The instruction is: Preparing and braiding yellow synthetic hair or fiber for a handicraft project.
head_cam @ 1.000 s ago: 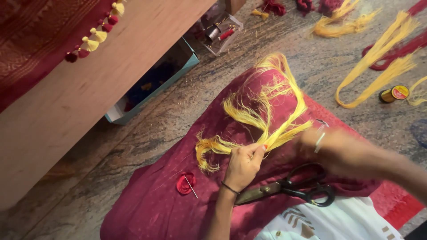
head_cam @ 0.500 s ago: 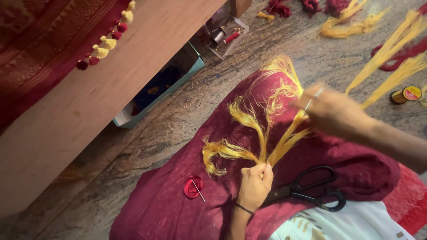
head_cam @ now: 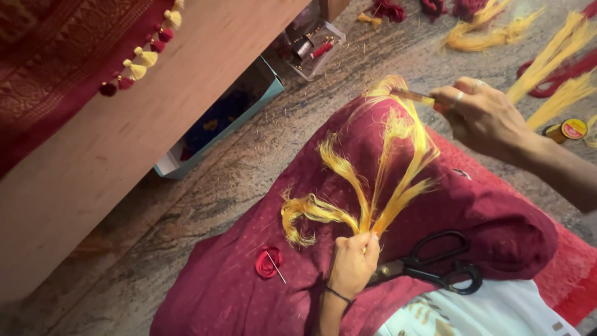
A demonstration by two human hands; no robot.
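You had one bunch of yellow threads (head_cam: 373,180) fanned over the maroon cloth (head_cam: 485,211), your left hand (head_cam: 353,264) pinching its base shut near one pair of black scissors (head_cam: 429,264) and one red thread wad (head_cam: 267,262). Your right hand (head_cam: 482,115), fingers closed on one small comb (head_cam: 413,96), had risen from the strands' middle to their tips since half a second earlier.

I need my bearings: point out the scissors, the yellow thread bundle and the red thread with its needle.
scissors (head_cam: 435,264), head view, on the pivot between blades and handles.
yellow thread bundle (head_cam: 398,190), head view, on a fanned strand.
red thread with needle (head_cam: 266,264), head view, on the red coil.
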